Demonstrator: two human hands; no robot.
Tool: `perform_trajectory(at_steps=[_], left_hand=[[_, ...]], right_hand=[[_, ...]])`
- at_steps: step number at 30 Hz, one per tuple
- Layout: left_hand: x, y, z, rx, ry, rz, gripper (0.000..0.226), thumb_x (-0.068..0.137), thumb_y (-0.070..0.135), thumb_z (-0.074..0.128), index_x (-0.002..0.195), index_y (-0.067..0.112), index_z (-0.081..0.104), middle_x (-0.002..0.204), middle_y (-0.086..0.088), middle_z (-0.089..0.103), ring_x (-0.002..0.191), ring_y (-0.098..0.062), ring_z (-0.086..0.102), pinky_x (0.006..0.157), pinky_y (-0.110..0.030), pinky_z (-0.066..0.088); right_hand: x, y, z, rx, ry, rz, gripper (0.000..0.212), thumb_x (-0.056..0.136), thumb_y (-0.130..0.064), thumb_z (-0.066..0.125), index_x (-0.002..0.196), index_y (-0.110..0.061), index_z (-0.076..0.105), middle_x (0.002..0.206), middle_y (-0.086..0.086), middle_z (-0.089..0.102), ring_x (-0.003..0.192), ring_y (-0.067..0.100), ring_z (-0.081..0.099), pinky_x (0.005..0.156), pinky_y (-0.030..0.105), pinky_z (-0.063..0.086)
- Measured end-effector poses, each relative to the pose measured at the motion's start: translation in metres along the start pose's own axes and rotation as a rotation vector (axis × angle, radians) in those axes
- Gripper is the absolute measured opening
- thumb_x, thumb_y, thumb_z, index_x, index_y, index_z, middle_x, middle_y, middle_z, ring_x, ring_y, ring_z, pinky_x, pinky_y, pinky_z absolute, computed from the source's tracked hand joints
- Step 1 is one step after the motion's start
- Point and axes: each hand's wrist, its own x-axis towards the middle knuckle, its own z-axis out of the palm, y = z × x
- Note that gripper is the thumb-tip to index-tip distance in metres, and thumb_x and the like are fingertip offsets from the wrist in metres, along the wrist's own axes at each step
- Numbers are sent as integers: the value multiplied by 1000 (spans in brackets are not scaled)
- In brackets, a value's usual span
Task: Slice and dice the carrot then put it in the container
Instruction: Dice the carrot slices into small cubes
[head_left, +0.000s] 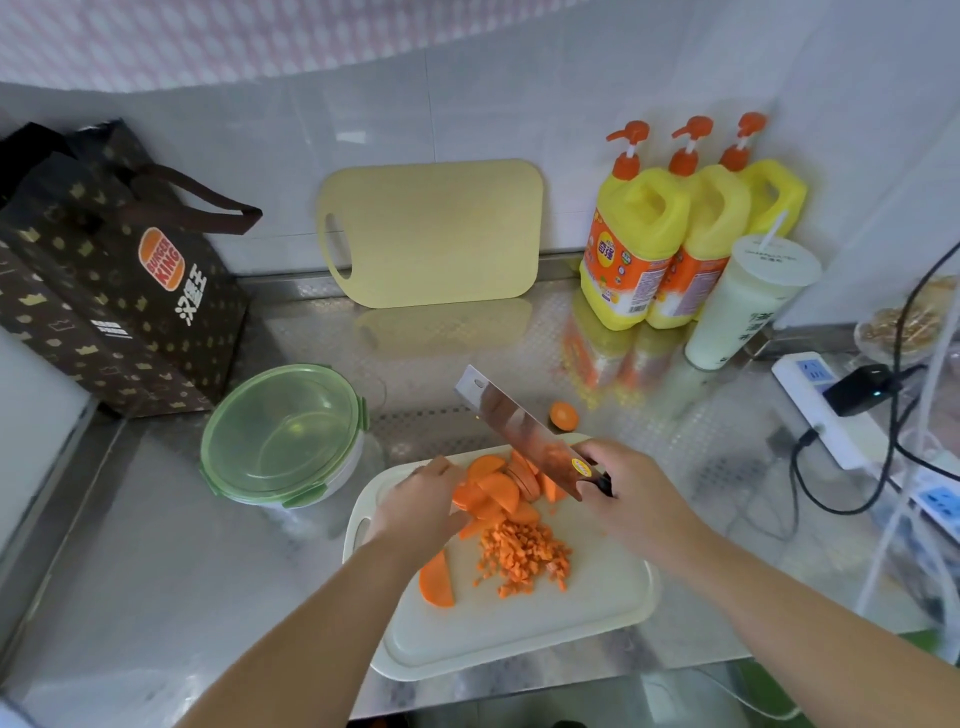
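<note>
Right hand (631, 499) gripping the cleaver (511, 418), left hand (418, 506) clasping the carrot slices (491, 486), we should cut narrow, even strips.

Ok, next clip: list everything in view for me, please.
cutting board: 1, white, near counter edge
carrot slices: several, orange, far side of that board
diced carrot: one pile, orange, middle of board
carrot end: 1, orange, on counter beyond board
cleaver: 1, steel, tilted over the slices
container: 1, clear with green lid, left of board
spare board: 1, yellow, leaning on wall
detergent bottles: 3, yellow with orange pumps, back right
cup: 1, white with straw, beside bottles
paper bag: 1, brown, back left
power strip: 1, white, far right
left grip: holds the carrot slices
right grip: holds the cleaver handle
</note>
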Motion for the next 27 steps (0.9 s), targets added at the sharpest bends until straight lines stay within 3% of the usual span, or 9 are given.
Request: perform_trajectory(at_steps=[3,6,8,13,17,22,25,27], left_hand=[[-6,0,3,111,46,111,28,93,31,54,120,23,54,117,6,52,106,-17,56,78,-31,48],[-4,-8,11,278,73,316,29,62,25,83,88,26,68,87,7,62,67,-15,64,43,-24,48],[1,-13,13,399,90,366,38,47,22,88,78,27,68,80,7,63,53,-14,58,34,-22,42],[8,-13,-1,509,140,561,38,43,7,82,74,19,65,71,0,60,43,-18,50,35,-25,42],[14,-20,-2,535,131,654,31,49,7,81,72,20,64,67,2,59,45,-18,51,38,-24,43],[13,-28,-7,445,233,618,34,51,5,77,79,23,70,74,6,64,50,-16,58,41,-24,46],[-4,-34,-16,262,380,573,27,68,8,56,87,21,69,84,4,66,44,-17,53,36,-20,40],[-23,-40,-14,201,444,611,29,73,12,50,96,23,62,91,3,66,54,-16,60,43,-22,48]], right_hand=[[1,2,0,-8,-15,30,33,85,0,56,102,-28,62,82,-9,57,69,1,53,57,8,35],[3,2,1,-29,-22,21,29,85,1,56,102,-23,63,84,-3,58,70,3,52,58,9,35],[4,1,1,-21,-22,14,29,84,2,56,98,-22,64,81,-4,59,72,5,53,58,11,35],[5,-1,0,-38,-27,24,25,85,0,56,95,-21,64,85,-3,60,71,4,53,59,12,36],[3,-5,-3,-24,-28,14,31,86,0,55,86,-31,58,81,-14,55,75,-3,53,59,9,36],[2,-6,-3,-13,-28,17,26,87,-1,55,93,-25,62,84,-12,57,76,-3,52,59,9,36],[1,-7,1,0,-25,-14,28,86,-1,57,98,-25,63,86,-9,57,79,-1,53,63,9,36],[1,-8,4,-8,-31,-33,28,85,-1,58,95,-26,61,81,-8,57,72,5,52,60,11,34]])
